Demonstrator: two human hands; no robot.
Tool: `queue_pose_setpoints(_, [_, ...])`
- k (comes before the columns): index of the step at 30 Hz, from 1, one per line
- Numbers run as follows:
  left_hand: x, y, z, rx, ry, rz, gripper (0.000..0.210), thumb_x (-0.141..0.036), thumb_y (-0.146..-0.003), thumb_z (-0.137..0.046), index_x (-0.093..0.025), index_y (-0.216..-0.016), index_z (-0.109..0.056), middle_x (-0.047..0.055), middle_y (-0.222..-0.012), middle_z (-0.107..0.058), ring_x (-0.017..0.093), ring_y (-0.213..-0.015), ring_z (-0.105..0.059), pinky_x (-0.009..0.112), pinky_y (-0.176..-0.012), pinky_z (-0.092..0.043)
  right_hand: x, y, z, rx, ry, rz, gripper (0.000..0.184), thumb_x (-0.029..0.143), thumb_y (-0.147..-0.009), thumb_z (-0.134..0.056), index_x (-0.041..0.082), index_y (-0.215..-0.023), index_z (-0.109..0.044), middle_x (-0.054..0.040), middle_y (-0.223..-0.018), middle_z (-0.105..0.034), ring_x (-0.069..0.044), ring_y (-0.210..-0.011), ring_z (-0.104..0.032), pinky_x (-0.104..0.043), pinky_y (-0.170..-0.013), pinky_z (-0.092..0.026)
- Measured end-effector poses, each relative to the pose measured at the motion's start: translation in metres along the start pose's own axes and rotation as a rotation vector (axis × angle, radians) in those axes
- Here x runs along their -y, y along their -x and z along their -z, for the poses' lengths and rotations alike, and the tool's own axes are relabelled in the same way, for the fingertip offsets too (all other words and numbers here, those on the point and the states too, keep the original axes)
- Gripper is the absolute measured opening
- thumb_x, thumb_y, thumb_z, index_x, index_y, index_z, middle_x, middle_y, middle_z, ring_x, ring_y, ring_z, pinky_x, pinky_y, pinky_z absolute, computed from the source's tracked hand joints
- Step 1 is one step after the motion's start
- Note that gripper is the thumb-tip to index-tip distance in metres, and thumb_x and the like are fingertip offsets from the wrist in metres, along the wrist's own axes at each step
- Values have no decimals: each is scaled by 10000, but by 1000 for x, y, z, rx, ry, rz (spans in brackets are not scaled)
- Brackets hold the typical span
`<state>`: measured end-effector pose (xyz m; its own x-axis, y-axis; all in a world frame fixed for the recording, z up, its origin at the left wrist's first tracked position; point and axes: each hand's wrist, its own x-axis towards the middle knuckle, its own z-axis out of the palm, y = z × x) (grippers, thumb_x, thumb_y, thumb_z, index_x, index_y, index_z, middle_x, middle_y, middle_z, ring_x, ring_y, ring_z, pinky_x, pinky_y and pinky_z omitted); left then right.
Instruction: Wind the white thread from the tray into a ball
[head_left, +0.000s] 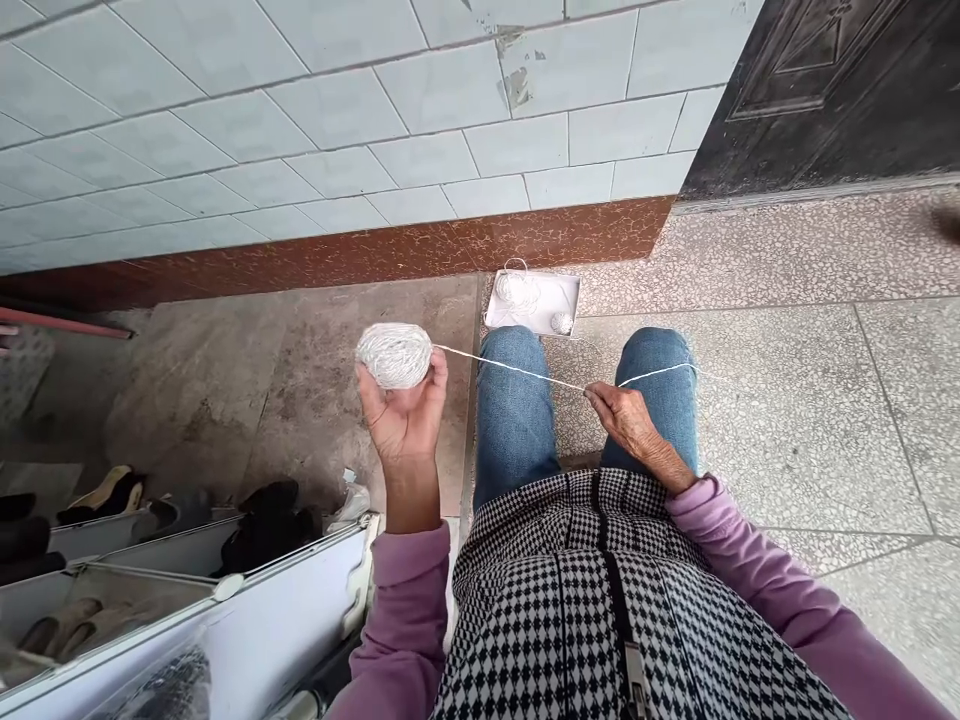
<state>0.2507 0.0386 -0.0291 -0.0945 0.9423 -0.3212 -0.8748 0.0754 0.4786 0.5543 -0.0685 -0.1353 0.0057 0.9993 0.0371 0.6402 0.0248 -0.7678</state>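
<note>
My left hand (407,415) holds up a ball of white yarn (395,355), thumb on one side and fingers on the other. From the ball a strand of yarn (517,369) runs taut across to my right hand (624,415), which pinches it above my right knee. Past that hand the strand goes on over the knee and down its outer side. On the floor beyond my knees lies a shallow white box lid or tray (551,290). Inside it are a loose heap of white yarn (516,291) and a small white ball (562,322).
A tiled wall (322,130) with a brown base stands in front, and a dark door (832,100) is at the upper right. To my left is a shoe rack (270,590) holding several shoes. My jeans-clad knees frame the space under the strand.
</note>
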Motion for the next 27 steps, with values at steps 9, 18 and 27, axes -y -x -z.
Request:
queue_pose_setpoints(9, [39,-35,-23,99,-431,-82,535,-382,-806,-925,-217,-1276,-731,114,-1243,-774,267,-1139,-730,341,-915,-606,78,55,37,316,-426,160,448,416,-1145,-435,213,-764,-554,23,-659,-526,-112,-575,-463,-254,-587,-372])
queue_pose_setpoints(18, [100,26,-31,688,-1246,-29,545,-243,-570,-1014,-250,-1090,-851,80,-1115,-759,319,-1094,-677,460,-1053,-516,105,32,122,-150,-391,68,369,530,-1080,-607,258,-876,-753,-15,-709,-661,-156,-598,-554,-308,-580,-438])
queue_pose_setpoints(27, [92,53,-14,706,-687,625,702,-467,-615,-956,-207,-1249,-803,107,-1087,-782,304,-970,-721,403,-858,-566,49,16,60,-65,-521,-96,441,656,-1010,-664,227,-933,-731,-10,-764,-653,-182,-744,-603,-294,-634,-493])
